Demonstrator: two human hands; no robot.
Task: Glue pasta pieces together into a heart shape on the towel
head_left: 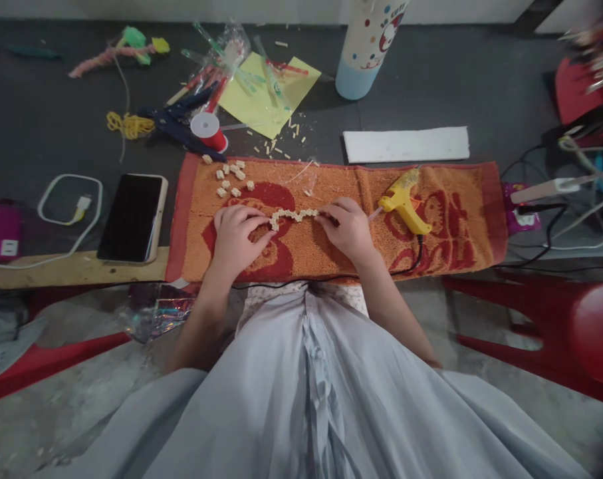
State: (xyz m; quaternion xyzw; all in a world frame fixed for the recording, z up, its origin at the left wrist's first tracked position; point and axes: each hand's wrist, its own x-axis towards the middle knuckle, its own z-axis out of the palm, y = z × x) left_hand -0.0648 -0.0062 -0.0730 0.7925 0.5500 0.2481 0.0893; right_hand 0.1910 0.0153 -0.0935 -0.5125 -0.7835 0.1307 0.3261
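A bumpy, cream-coloured strip of small joined pieces (295, 215) lies across the orange towel (301, 256). My left hand (238, 241) pinches its left end, where the strip bends downward. At the other end, the fingertips of my right hand (347, 229) are closed on the strip. Several small cream clusters (237, 173) sit on the towel above my left hand. To the right of my right hand, a yellow glue gun (405, 203) rests on the towel with its nozzle pointing up.
A phone (131, 218) lies left of the towel. Behind are a red thread spool (210, 132), yellow paper (266, 100), a white strip (405, 145) and a bottle (363, 56). Cables and a purple socket block (520, 209) are at the right.
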